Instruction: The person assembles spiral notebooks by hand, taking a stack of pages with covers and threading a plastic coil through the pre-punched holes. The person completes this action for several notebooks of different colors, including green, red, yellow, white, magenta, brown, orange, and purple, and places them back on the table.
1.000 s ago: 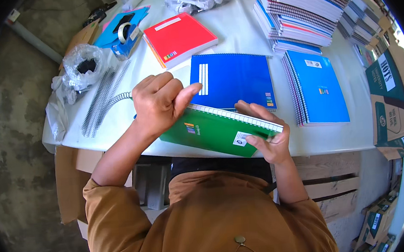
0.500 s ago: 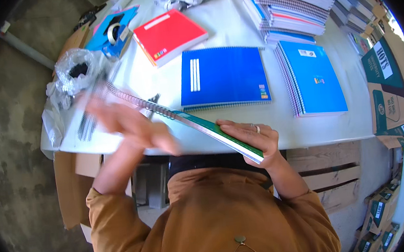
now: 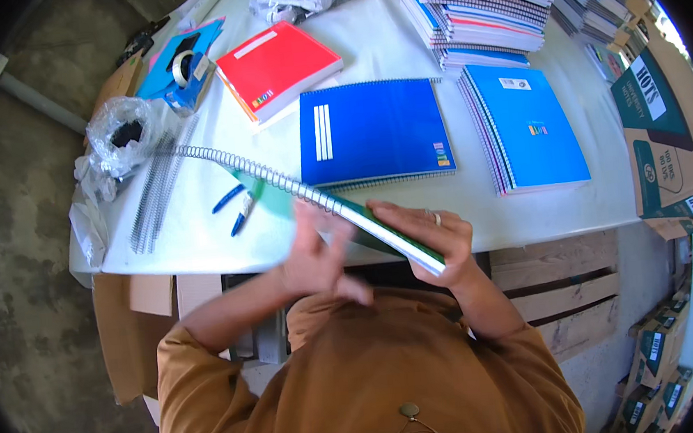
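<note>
Notebook, green-covered, white-edged point(image 3: 385, 237): tilted, at the near edge of the white-covered counter point(image 3: 528, 219). Right hand point(image 3: 434, 233): pinching its 4 o'clock end. Dark metal wire coil point(image 3: 252, 169): trailing from it toward 10 o'clock. Left hand point(image 3: 317, 254): at its 8 o'clock, blurred, fingers spread; contact indeterminable. Dark-blue rectangular spiral notebook point(image 3: 376, 131): at 12 o'clock.

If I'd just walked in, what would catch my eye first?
Probably the bright red book toward the back and the dark-blue notebook nearer and to its right. Nearer still, the right hand holds a green notebook, a long wire coil jutting leftward from it.
</note>
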The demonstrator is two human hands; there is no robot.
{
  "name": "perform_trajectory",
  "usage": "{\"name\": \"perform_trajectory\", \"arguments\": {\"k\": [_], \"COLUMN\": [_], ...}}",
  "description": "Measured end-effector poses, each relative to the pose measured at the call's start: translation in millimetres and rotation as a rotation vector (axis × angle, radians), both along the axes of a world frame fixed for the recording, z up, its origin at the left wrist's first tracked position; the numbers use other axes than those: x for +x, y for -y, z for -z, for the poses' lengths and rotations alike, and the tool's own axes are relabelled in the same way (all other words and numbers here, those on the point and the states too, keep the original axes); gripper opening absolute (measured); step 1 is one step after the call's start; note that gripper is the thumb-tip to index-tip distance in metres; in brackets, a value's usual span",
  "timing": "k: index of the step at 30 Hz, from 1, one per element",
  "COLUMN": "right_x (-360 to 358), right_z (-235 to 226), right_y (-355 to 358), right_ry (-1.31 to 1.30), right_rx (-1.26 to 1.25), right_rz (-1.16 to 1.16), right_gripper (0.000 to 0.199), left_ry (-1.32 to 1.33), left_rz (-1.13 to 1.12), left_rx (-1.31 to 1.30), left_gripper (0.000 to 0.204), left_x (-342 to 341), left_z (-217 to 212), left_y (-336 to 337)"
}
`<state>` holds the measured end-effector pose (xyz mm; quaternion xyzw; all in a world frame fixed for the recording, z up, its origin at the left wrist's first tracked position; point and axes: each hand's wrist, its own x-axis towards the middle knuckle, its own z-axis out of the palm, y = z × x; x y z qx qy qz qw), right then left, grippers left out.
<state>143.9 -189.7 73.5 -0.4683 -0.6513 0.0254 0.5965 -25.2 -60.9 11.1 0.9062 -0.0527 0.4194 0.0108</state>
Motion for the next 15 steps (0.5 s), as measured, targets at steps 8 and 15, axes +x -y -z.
{"name": "perform_trajectory", "arguments": {"k": [8,15], "right_x": [-4,-10], "right_z": [-3,0], "right_y": [-5,-7], "right_ry": [0.045,0.012], "right_rx": [0.034,0.018], "right_rz": [0.026,-0.025], "right_gripper": [0.028,0.041], "left_ry": [0.163,-0.012], "left_rz": [-0.1,0.104], "left_rx": [-0.099,-0.169], "left_gripper": [0.101,0.103], "left_x": [21,3], "left_z": [-29,16], "left_y": [-22,7]}}
